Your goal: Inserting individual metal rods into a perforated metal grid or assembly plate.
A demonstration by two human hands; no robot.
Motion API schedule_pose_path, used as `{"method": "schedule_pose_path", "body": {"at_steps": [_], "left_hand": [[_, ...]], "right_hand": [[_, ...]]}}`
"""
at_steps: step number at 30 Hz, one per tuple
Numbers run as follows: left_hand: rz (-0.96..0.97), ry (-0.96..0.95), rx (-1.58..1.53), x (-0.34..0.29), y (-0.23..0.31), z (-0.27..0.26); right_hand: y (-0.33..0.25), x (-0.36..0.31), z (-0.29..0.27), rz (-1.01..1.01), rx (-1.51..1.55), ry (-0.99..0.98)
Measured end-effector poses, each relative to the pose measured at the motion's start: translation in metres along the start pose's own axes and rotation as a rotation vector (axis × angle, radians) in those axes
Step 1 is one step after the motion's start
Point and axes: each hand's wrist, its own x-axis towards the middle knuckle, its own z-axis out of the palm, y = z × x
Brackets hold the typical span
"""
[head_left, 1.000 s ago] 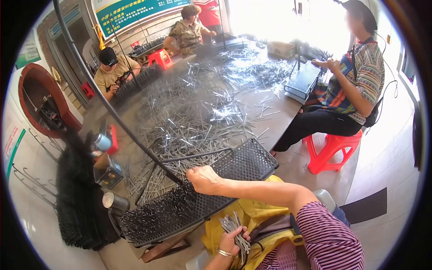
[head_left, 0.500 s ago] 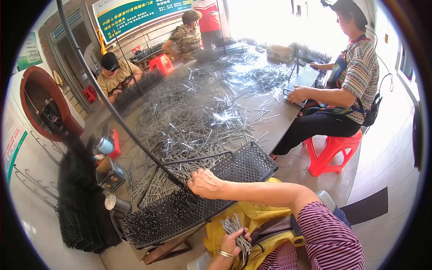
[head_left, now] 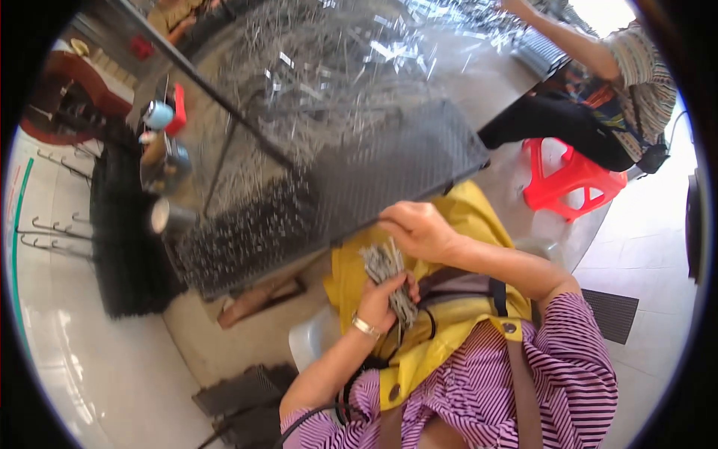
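A bundle of thin grey metal strips [head_left: 380, 262] is gripped in my left hand [head_left: 380, 301], low over my lap. Just above the bundle's upper ends is my right hand [head_left: 422, 232], its fingers pinched together; whether a strip is between them is hard to see. Beyond both hands lies a long black perforated rack [head_left: 396, 168], tilted at the table's near edge. Many short dark strips [head_left: 239, 243] stand upright in its left part, while the right part shows bare holes.
Loose strips cover the table [head_left: 464, 97]. A dark bar [head_left: 217, 97] slants down to the rack. At left are a metal can [head_left: 173, 217], a blue cup [head_left: 158, 114] and hanging black racks [head_left: 131, 232]. A co-worker [head_left: 598, 75] sits at right on a red stool [head_left: 565, 183].
My right hand has come back from the rack to the bundle in my left hand. The view has tipped down, showing more of my lap.
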Motion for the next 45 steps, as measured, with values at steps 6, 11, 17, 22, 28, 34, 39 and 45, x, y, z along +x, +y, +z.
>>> {"method": "schedule_pose_path", "body": {"at_steps": [6,11,17,22,28,34,39,45], "left_hand": [[-0.026,0.007,0.061,-0.025,-0.026,-0.003],[0.077,-0.051,0.222,-0.036,-0.028,0.0],[0.097,-0.065,0.25,-0.028,-0.022,0.002],[0.191,-0.095,0.316,-0.013,0.0,0.017],[0.179,-0.08,0.226,-0.012,0.012,0.01],[0.177,-0.083,0.141,-0.019,0.019,0.019],[0.125,-0.095,0.165,-0.018,0.02,0.014],[0.142,-0.053,0.268,-0.02,0.018,0.015]], "right_hand": [[-0.014,-0.055,-0.017,0.39,0.207,-0.21],[-0.03,-0.061,-0.022,0.869,0.636,-0.38],[-0.019,-0.064,-0.018,0.997,0.705,-0.257],[-0.021,-0.045,-0.021,0.863,0.586,-0.108],[-0.029,-0.03,-0.014,0.816,0.553,0.06],[-0.026,-0.028,-0.013,0.824,0.723,-0.119],[-0.026,-0.031,-0.011,0.872,0.706,-0.079],[-0.023,-0.037,-0.011,0.851,0.709,-0.063]]}}
